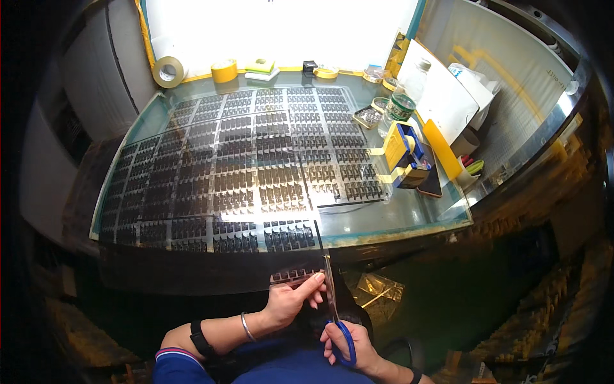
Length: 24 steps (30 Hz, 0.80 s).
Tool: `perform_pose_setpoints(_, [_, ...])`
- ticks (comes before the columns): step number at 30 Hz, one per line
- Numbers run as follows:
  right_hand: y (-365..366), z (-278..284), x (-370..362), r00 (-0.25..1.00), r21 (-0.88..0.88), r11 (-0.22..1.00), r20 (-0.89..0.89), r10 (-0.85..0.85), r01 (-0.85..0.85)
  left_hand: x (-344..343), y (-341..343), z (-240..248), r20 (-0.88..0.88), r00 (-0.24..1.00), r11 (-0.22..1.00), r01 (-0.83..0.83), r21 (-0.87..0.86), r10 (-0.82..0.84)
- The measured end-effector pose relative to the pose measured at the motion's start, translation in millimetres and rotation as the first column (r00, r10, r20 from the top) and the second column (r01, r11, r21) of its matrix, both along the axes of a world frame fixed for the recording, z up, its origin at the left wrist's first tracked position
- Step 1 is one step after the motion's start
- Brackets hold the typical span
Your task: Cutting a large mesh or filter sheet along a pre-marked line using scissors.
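A large clear film sheet printed with rows of dark patterns lies over the glass-topped table, its near part hanging past the front edge. My left hand pinches the sheet's near edge between thumb and fingers. Around the blue handles of a pair of scissors my right hand is closed. The scissors point away from me, their blades at the film just right of my left thumb. A dark line runs up the sheet ahead of the blade tips; whether it is a cut or a printed line I cannot tell.
Tape rolls stand along the back beside a bright white panel. At the right are a blue and yellow tape dispenser, a green tape roll and a phone. Crumpled yellowish film lies below the table.
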State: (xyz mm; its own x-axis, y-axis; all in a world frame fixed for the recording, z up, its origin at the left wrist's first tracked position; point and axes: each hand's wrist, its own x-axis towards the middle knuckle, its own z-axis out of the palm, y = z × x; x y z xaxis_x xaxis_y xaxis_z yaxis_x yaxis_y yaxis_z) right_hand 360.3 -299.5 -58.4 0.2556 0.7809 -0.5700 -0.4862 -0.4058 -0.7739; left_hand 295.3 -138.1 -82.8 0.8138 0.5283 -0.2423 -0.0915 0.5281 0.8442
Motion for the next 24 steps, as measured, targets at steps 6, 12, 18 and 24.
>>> perform_pose_setpoints(6, [1.3, 9.2, 2.3, 0.996, -0.135, 0.991, 0.091, 0.017, -0.005, -1.8, -3.6, -2.5, -0.043, 0.999, 0.999, 0.015, -0.033, -0.016])
perform_pose_setpoints(12, [1.8, 6.0, 5.0, 0.991, -0.042, 0.999, 0.129, -0.017, 0.023, -10.9, -12.9, -3.7, -0.099, 0.993, 0.998, 0.065, -0.012, -0.066])
perform_pose_setpoints(18, [3.5, 12.8, 6.9, 0.983, -0.140, 0.990, 0.180, 0.029, -0.004, -16.7, -16.3, -3.7, -0.113, 0.989, 0.996, 0.094, -0.004, -0.094])
perform_pose_setpoints(24, [4.7, 11.4, 5.2, 0.991, -0.055, 0.998, 0.130, -0.035, 0.042, -25.8, -24.7, -6.7, -0.139, 0.978, 0.988, 0.151, -0.021, -0.153])
